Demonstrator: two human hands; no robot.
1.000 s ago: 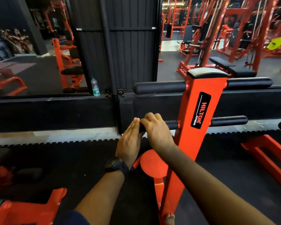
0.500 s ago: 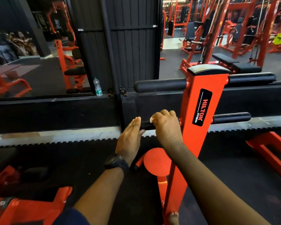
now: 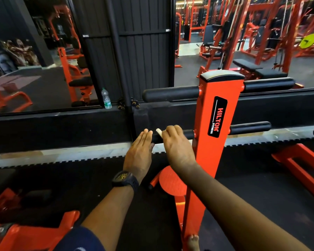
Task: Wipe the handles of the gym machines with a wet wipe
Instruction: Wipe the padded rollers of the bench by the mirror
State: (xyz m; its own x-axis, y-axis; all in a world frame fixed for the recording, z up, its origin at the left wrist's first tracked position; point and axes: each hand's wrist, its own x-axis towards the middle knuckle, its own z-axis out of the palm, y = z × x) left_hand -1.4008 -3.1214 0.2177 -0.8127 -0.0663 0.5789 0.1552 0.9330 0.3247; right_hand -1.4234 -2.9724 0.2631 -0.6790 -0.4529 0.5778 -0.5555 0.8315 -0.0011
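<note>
An orange upright post (image 3: 209, 160) of a gym machine carries black padded bars. My right hand (image 3: 176, 145) curls over the lower left handle (image 3: 188, 134) and holds a white wet wipe (image 3: 159, 132), whose edge pokes out left of the fingers. My left hand (image 3: 139, 156), wearing a black watch, is flat with straight fingers against the handle's left end. The lower right handle (image 3: 250, 127) and the two thicker upper pads (image 3: 170, 93) are untouched.
A mirror wall with a black ledge (image 3: 62, 129) runs behind the machine; a plastic water bottle (image 3: 106, 98) stands on it. An orange round footplate (image 3: 172, 180) sits under my hands. Orange frames lie at bottom left (image 3: 34, 232) and right (image 3: 301, 169).
My right hand slid right along the lower handle toward the post, then back a little left, and the wipe's edge now shows. My left hand stayed flat at the handle's end.
</note>
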